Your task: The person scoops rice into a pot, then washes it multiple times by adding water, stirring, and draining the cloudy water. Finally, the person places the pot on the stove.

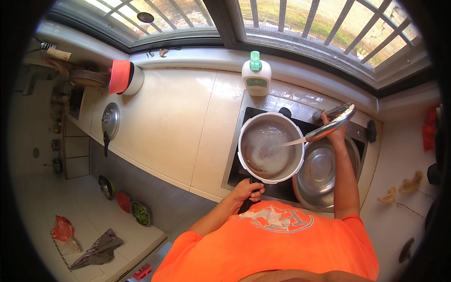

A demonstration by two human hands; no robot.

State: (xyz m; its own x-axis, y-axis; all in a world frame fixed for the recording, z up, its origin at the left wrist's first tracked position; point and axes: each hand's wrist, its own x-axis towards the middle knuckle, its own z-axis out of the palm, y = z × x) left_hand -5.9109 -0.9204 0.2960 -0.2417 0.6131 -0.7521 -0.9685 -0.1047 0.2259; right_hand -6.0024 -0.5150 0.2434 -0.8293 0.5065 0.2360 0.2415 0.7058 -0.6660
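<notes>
A pressure cooker pot (271, 148) without its lid sits over the black sink (236, 172), with cloudy water inside. My left hand (248, 192) grips the pot's black handle at the near side. Water runs in a stream from the spout of the chrome faucet (329, 128) into the pot. My right hand (336, 130) is at the faucet, partly hidden behind its curved spout, with fingers on it. Just right of the pot, a wide metal basin (319, 169) rests in the sink, under my right forearm.
Behind the sink stands a white pump bottle (257, 77) with a green top. The pressure cooker lid (111, 121) lies on the left counter, near a white container (134, 79). Beyond are a bowl of green vegetables (141, 213) and a grey cloth (98, 250). Barred windows line the back.
</notes>
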